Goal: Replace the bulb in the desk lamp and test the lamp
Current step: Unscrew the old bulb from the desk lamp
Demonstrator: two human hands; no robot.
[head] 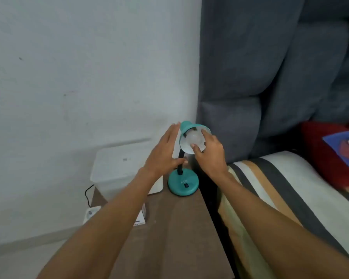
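- Where the brown table (175,228) meets the wall, I see the teal lamp (183,183) standing on its round base at the far corner, shade tipped toward me.
- My right hand (210,156) is at the shade's mouth, fingers and thumb curled around the white bulb (193,138), which sits inside the shade.
- My left hand (165,150) is just left of the shade, fingers spread flat and holding nothing; the thumb reaches the lamp's black neck, though I cannot tell if it presses.
- Left of the lamp sits a white box (119,168).
- Right of the lamp lies a striped mattress (280,198), with a grey padded headboard (270,67) behind it.
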